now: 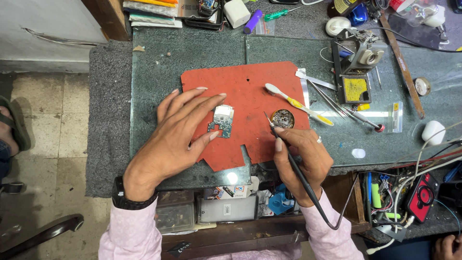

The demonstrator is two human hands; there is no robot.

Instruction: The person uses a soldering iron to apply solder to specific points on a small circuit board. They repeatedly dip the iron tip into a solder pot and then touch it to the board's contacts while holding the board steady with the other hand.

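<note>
Head view: soldering iron (288, 154) tip up-left.

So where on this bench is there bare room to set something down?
Bare glass lies left of the red mat, above the left hand. The mat's upper middle is free. Right of the right hand, toothbrush, tweezers and solder stand crowd it.

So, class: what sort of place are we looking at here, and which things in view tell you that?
Most likely an electronics repair bench. The right hand holds a soldering iron, the left hand steadies a small circuit board on a red work mat, and tweezers lie nearby.
</note>
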